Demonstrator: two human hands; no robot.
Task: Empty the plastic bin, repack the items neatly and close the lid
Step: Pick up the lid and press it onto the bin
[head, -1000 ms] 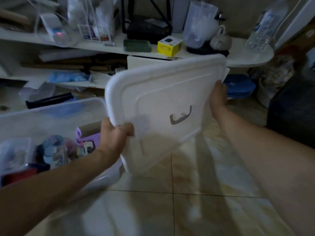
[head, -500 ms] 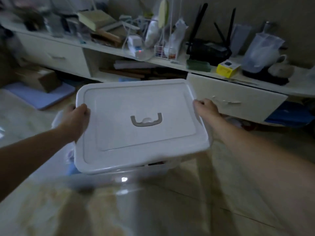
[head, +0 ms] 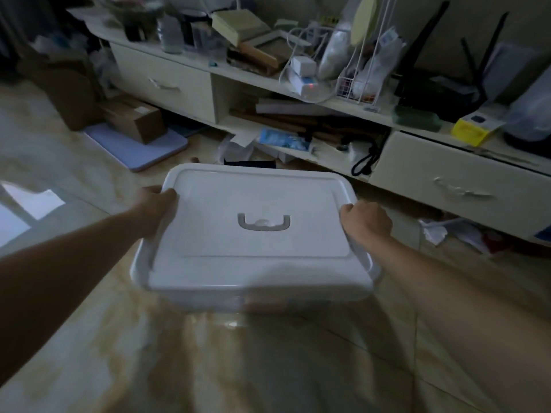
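A white plastic lid with a grey recessed handle lies flat on top of the clear plastic bin, which stands on the tiled floor. My left hand grips the lid's left edge, fingers curled over the rim. At the right edge, my right hand grips the lid the same way. The lid hides whatever is inside the bin. Only the bin's clear rim and front wall show below the lid.
A low white cabinet with drawers and cluttered shelves runs behind the bin. A cardboard box sits on a lilac mat at the back left. Crumpled paper lies on the floor to the right.
The lid went from tilted upright beside the open bin to lying flat on top of it. Both hands kept hold of its edges and lowered it onto the bin.
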